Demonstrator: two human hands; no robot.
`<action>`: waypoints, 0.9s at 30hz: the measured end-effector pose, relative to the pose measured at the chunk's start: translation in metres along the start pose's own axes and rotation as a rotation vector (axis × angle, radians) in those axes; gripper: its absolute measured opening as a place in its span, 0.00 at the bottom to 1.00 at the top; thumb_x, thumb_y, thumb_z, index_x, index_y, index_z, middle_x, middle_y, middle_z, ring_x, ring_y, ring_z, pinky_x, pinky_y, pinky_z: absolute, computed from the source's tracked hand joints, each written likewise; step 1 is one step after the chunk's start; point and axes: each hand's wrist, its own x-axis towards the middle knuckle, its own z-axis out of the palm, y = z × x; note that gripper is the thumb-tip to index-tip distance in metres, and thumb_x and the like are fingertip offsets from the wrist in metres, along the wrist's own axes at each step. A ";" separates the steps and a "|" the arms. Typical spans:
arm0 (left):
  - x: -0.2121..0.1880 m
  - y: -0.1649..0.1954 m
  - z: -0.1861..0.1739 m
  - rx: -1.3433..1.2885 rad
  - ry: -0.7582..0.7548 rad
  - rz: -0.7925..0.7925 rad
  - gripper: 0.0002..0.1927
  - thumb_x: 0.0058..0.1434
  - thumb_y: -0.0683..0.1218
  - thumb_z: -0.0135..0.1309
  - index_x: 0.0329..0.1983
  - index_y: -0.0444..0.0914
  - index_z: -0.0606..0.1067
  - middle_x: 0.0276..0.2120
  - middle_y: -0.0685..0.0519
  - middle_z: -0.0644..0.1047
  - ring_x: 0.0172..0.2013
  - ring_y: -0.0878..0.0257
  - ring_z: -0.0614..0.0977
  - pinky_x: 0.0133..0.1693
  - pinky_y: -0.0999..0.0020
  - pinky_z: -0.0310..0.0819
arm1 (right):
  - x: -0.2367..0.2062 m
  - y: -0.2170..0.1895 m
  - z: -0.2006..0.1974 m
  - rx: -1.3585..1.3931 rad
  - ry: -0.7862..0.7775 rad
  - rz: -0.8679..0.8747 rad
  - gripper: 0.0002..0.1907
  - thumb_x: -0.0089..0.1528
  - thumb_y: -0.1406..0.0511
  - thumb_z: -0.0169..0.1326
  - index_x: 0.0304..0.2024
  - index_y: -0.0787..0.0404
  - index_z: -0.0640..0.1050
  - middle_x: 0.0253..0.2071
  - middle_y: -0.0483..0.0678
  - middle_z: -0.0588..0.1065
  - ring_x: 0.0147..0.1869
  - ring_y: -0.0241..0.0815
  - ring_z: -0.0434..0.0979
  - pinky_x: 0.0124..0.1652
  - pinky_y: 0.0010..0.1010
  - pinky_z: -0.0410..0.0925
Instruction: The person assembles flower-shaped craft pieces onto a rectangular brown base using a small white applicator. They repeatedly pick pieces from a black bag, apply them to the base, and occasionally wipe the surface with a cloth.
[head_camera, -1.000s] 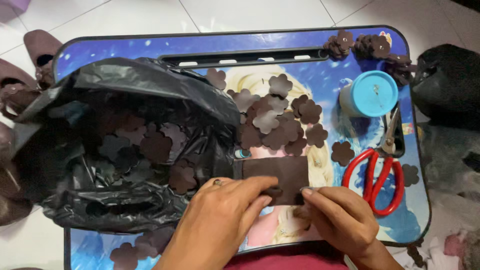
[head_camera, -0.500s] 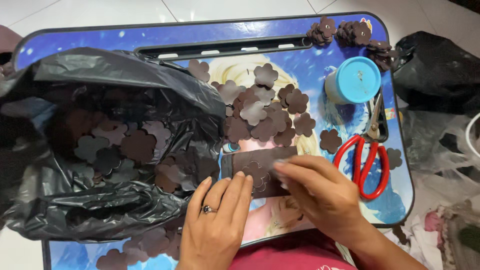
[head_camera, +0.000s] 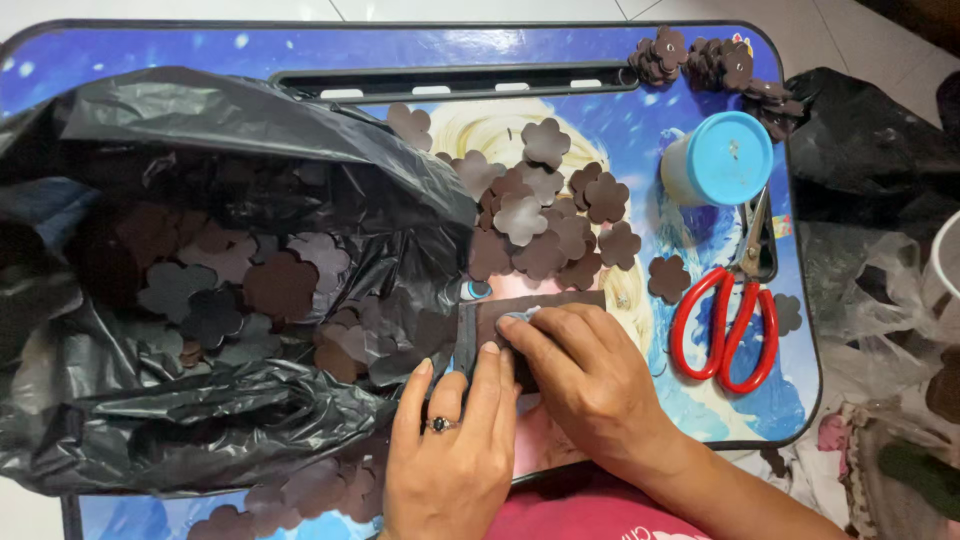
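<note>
Left hand (head_camera: 450, 440) flat, fingers pressing brown strip (head_camera: 560, 305) on blue table (head_camera: 620, 130). Right hand (head_camera: 585, 370) flat too, fingertips on strip. Flower shapes pile (head_camera: 545, 220) just above. Black bag (head_camera: 220, 280) left. Red scissors (head_camera: 725, 325) right.

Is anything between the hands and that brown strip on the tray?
Nothing visible. Both the left hand and right hand already rest on the brown strip, fingers pressing it flat on the tray. The black bag touches the strip's left end, and the flower pile lies just above it.
</note>
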 end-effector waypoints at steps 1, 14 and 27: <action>0.001 0.000 0.000 0.007 0.002 -0.003 0.16 0.64 0.48 0.54 0.51 0.35 0.82 0.50 0.52 0.79 0.44 0.58 0.77 0.59 0.54 0.68 | -0.002 0.000 -0.001 -0.001 -0.002 0.014 0.23 0.52 0.71 0.58 0.51 0.67 0.78 0.45 0.54 0.75 0.48 0.53 0.77 0.48 0.40 0.71; 0.001 0.000 -0.001 0.009 0.001 -0.006 0.18 0.64 0.48 0.56 0.53 0.35 0.81 0.50 0.53 0.80 0.43 0.60 0.77 0.60 0.55 0.68 | -0.017 0.001 -0.016 -0.090 -0.050 0.120 0.21 0.52 0.75 0.59 0.50 0.67 0.79 0.41 0.52 0.76 0.44 0.52 0.76 0.43 0.40 0.70; -0.001 -0.005 -0.003 -0.036 -0.023 0.011 0.21 0.60 0.47 0.51 0.55 0.36 0.80 0.54 0.53 0.78 0.42 0.60 0.76 0.61 0.54 0.66 | -0.029 0.000 -0.013 -0.036 -0.060 -0.030 0.24 0.50 0.74 0.61 0.50 0.71 0.78 0.41 0.54 0.75 0.44 0.52 0.76 0.43 0.39 0.71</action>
